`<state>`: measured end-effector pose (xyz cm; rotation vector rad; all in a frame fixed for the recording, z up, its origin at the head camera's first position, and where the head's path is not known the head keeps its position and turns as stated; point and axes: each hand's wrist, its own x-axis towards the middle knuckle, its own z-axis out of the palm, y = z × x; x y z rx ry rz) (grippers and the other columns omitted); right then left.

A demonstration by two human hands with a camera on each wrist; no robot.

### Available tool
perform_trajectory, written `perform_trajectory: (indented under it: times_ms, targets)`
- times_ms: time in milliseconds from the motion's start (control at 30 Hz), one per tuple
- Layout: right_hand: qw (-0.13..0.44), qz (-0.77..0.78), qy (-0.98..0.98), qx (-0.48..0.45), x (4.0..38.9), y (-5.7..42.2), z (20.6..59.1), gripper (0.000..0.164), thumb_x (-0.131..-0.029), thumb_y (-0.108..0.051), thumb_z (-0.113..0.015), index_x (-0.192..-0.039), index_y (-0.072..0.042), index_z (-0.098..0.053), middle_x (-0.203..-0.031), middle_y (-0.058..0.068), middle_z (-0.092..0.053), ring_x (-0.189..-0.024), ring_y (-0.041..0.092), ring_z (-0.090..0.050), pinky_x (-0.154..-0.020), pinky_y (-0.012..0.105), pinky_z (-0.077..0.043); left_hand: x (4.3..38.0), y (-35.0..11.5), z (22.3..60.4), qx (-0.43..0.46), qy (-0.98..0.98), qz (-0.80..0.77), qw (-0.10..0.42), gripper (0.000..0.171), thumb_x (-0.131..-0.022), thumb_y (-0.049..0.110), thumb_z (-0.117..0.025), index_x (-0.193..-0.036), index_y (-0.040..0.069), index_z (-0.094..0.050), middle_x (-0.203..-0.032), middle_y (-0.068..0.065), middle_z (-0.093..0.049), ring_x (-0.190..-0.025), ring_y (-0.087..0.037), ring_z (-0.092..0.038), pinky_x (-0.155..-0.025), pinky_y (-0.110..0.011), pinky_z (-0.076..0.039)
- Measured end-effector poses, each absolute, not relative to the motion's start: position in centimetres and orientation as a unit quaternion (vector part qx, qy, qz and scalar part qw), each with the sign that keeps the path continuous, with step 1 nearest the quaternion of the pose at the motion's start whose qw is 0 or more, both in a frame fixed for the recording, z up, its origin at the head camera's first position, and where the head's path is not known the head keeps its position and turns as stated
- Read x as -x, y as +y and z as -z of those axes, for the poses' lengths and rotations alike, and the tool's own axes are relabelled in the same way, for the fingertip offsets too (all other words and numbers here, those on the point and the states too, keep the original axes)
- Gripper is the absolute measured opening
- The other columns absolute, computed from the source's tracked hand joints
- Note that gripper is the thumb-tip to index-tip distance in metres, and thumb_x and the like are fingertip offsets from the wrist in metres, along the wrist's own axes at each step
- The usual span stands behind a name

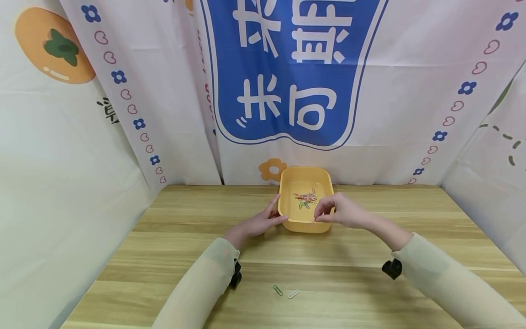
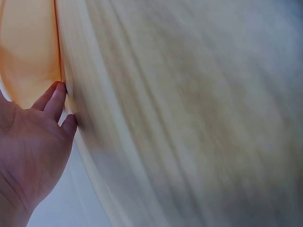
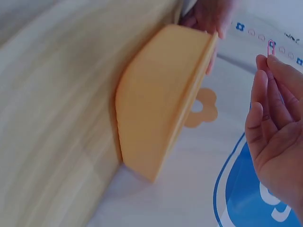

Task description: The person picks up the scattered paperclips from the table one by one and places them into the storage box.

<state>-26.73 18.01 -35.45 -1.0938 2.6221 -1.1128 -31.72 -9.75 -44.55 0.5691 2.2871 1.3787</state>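
A yellow plastic box [image 1: 305,227] stands at the far edge of the wooden table, with a small heap of coloured paper clips [image 1: 306,198] on its floor. My right hand [image 1: 343,210] is over the box's front right corner. Between thumb and index finger it pinches a pink paper clip [image 3: 271,48], clearest in the right wrist view. At the box's left side is my left hand [image 1: 258,224], its fingers spread and fairly straight. Its thumb touches the front left rim, and the fingers lie along the left wall.
A green paper clip [image 1: 278,290] and a white paper clip [image 1: 293,294] lie on the table [image 1: 353,283] nearer to me, between my forearms. Behind the box hangs a printed white cloth [image 1: 382,137]. Cloth also hangs along both sides.
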Motion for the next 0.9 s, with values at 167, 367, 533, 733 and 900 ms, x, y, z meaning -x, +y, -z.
perform_trajectory:
  times_ms: [167,367,533,733,900]
  targets:
    - [0.03,0.361,0.863,0.353,27.9,18.4,34.6,0.004,-0.086,-0.011,-0.075,-0.083,-0.008,-0.074,-0.079,-0.001,-0.069,-0.07,0.014,-0.058,-0.061,0.027,-0.049,31.6,-9.7,44.5,-0.203,0.821,-0.494,0.202,0.085,-0.099,0.04,-0.056,-0.155,0.038,0.008,-0.15,-0.016,-0.038,-0.138,-0.027,-0.033,-0.113,-0.047,-0.02]
    - [0.022,0.356,0.873,0.333,29.5,18.7,33.9,0.006,-0.087,-0.011,-0.074,-0.085,-0.005,-0.074,-0.079,-0.003,-0.069,-0.072,0.016,-0.059,-0.064,0.027,-0.049,31.6,-9.6,44.4,-0.205,0.819,-0.496,0.203,0.085,-0.099,0.04,-0.056,-0.154,0.038,0.008,-0.15,-0.017,-0.038,-0.139,-0.028,-0.033,-0.113,-0.047,-0.019]
    - [0.014,0.366,0.877,0.312,30.8,18.6,33.6,0.005,-0.087,-0.007,-0.074,-0.088,-0.002,-0.074,-0.082,0.004,-0.07,-0.073,0.019,-0.06,-0.063,0.026,-0.049,31.5,-9.7,44.3,-0.204,0.823,-0.489,0.203,0.084,-0.099,0.041,-0.055,-0.154,0.039,0.008,-0.15,-0.017,-0.038,-0.139,-0.027,-0.033,-0.113,-0.047,-0.019]
    - [0.017,0.388,0.877,0.283,32.5,18.5,33.3,0.008,-0.088,-0.007,-0.072,-0.09,0.001,-0.072,-0.085,0.005,-0.071,-0.074,0.019,-0.061,-0.064,0.026,-0.049,31.5,-9.8,44.4,-0.21,0.829,-0.476,0.204,0.089,-0.096,0.05,-0.055,-0.155,0.035,0.01,-0.151,-0.017,-0.036,-0.139,-0.026,-0.032,-0.113,-0.047,-0.021]
    - [0.016,0.401,0.881,0.251,33.6,18.3,33.2,0.008,-0.089,-0.008,-0.072,-0.091,0.0,-0.072,-0.085,0.004,-0.071,-0.074,0.018,-0.062,-0.067,0.028,-0.051,31.4,-9.8,44.3,-0.208,0.829,-0.478,0.206,0.093,-0.092,0.058,-0.056,-0.154,0.039,0.011,-0.152,-0.017,-0.035,-0.139,-0.026,-0.031,-0.113,-0.047,-0.021]
